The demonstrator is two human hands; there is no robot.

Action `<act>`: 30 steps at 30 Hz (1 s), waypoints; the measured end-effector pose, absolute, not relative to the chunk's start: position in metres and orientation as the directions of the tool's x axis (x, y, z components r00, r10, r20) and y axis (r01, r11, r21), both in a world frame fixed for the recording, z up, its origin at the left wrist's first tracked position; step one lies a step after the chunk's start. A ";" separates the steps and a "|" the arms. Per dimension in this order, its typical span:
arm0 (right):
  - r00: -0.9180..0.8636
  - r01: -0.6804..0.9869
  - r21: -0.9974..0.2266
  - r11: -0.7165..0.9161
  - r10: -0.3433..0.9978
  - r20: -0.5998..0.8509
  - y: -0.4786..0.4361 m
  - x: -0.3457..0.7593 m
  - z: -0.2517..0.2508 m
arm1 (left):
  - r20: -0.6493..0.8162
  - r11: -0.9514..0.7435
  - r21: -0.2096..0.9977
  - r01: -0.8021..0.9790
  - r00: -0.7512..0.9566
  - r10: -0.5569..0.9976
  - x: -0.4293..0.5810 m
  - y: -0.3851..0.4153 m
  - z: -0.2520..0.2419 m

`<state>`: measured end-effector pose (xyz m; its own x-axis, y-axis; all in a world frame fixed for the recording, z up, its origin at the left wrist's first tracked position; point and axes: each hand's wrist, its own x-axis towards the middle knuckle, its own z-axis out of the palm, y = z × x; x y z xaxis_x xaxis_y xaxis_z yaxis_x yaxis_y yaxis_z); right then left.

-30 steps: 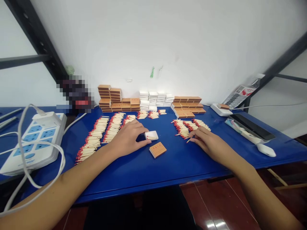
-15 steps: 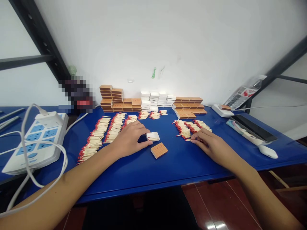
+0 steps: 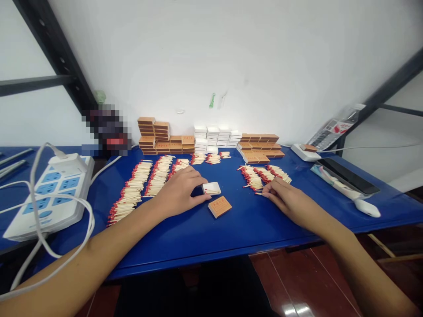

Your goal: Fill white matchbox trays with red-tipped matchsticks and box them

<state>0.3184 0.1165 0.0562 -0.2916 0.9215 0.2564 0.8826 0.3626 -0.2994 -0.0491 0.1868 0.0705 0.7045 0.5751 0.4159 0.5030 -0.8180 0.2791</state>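
My left hand (image 3: pixel 187 190) grips the left end of a white matchbox tray (image 3: pixel 211 186) between thumb and fingers. A few red-tipped matches lie inside the tray. Just in front of it, an orange matchbox sleeve (image 3: pixel 220 207) rests flat on the blue table. To the right, my right hand (image 3: pixel 280 193) has its fingertips pinched on a match (image 3: pixel 260 193) at the near edge of a match pile (image 3: pixel 251 177). More matches (image 3: pixel 158 174) lie in long rows behind and left of my left hand.
Orange matchboxes (image 3: pixel 158 134) and white trays (image 3: pixel 218 135) are stacked along the wall, with more orange boxes (image 3: pixel 261 147) to their right. A power strip (image 3: pixel 49 193) with loose white cables is at left. A phone (image 3: pixel 346 175) and a plastic bottle (image 3: pixel 337 127) are at right.
Hardly anything differs. Both hands keep their places, the left at the tray and the right at the match pile; the view has shifted very slightly.
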 end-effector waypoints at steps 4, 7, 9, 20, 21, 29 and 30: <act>-0.294 0.862 -0.317 0.395 0.900 0.320 0.118 0.294 0.067 | 0.446 -0.830 0.271 0.488 0.700 0.558 -0.048 0.186 0.069; -0.327 0.843 -0.298 0.449 0.866 0.379 0.124 0.260 0.077 | 0.488 -0.840 0.266 0.472 0.686 0.540 -0.047 0.185 0.070; -0.374 0.838 -0.250 0.486 0.843 0.386 0.129 0.235 0.082 | 0.510 -0.849 0.268 0.455 0.681 0.526 -0.047 0.185 0.070; -0.478 0.746 -0.285 0.602 0.782 0.401 0.137 0.205 0.080 | 0.550 -0.866 0.251 0.432 0.673 0.495 -0.046 0.183 0.071; -0.459 0.738 -0.321 0.593 0.790 0.405 0.137 0.210 0.078 | 0.545 -0.866 0.255 0.431 0.675 0.497 -0.046 0.183 0.071; -0.471 0.698 -0.387 0.602 0.794 0.385 0.140 0.216 0.065 | 0.453 -0.847 0.282 0.451 0.715 0.532 -0.046 0.185 0.071; -0.466 0.697 -0.395 0.598 0.797 0.385 0.141 0.214 0.065 | 0.441 -0.844 0.286 0.454 0.719 0.537 -0.047 0.186 0.071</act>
